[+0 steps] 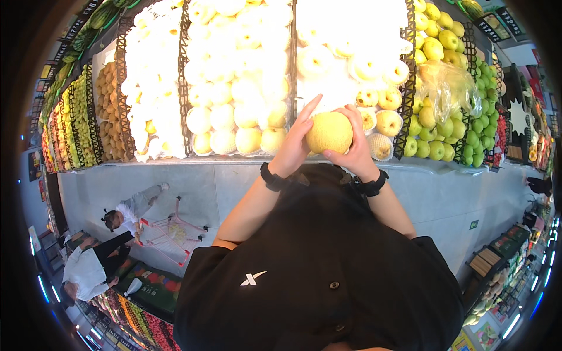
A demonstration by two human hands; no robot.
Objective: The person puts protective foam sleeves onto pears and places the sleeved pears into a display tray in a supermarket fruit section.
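A large round yellow fruit, apparently a pear [330, 133], is held between both hands over the front edge of the fruit display. My left hand [295, 139] lies against its left side, the index finger pointing up and away from it. Around the right side curl the fingers of my right hand [358, 145], with the thumb under the fruit's lower edge. Just right of that hand, more yellow fruits in white foam nets [388, 123] rest in their bin. Rows of pale yellow fruits [248, 139] fill the bin on the left. Glare washes out the upper middle of the display.
Black lattice dividers [405, 105] separate the bins. A clear plastic bag [448, 90] lies on yellow-green fruits, beside a bin of green fruits [476, 136]. On the floor at left are a shopping cart [169, 237], a person [131, 210] at it and another person [88, 270] near a lower display.
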